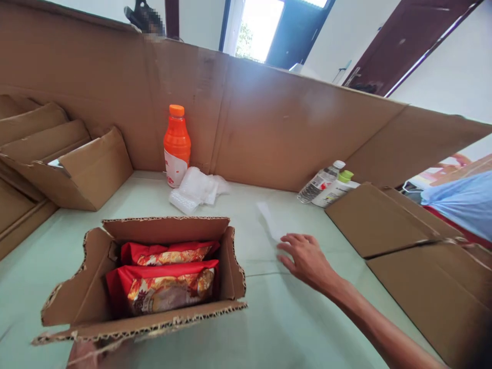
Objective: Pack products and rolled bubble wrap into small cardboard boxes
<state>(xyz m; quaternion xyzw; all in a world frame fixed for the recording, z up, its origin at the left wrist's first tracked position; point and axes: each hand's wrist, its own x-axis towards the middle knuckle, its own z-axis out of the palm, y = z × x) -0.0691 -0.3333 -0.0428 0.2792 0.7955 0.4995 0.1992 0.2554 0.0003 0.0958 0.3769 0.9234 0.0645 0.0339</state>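
Observation:
An open cardboard box (230,266) stands on the pale green table (269,318) in front of me, with two red snack packets (165,289) upright inside it. My right hand (307,259) reaches across the table to the right of the box, fingers stretched out and apart. Its fingertips rest at the near end of a white paper slip (271,218) lying flat on the table. What looks like my left hand (82,354) shows only as a blurred patch under the box's front flap, its fingers hidden.
An orange drink bottle (177,146) stands at the back beside crumpled clear plastic wrap (196,189). A clear bottle (321,182) and a green-capped white bottle (336,188) lie at the right. Flat cardboard sheets (384,220) lie right, folded boxes (77,169) left, a cardboard wall (288,133) behind. Another person's blue sleeve (461,202) shows far right.

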